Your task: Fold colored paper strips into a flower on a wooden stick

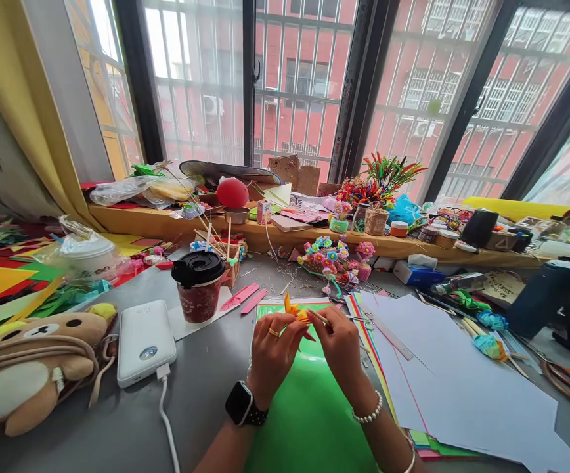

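My left hand [271,351], with a ring and a black smartwatch on the wrist, pinches a small orange and yellow folded paper flower [295,313]. My right hand [340,341], with a pearl bracelet, is closed on a thin wooden stick [317,316] that meets the flower. Both hands hover over a green sheet [309,420] lying on the grey table [206,387]. Red paper bits show just under the flower, between my fingers.
A lidded coffee cup [199,287] and a white power bank [144,340] with its cable stand to the left, next to a plush bear bag [29,368]. White and coloured paper sheets [457,387] lie to the right. Craft flowers [334,259], a red ball [232,192] and clutter fill the window ledge.
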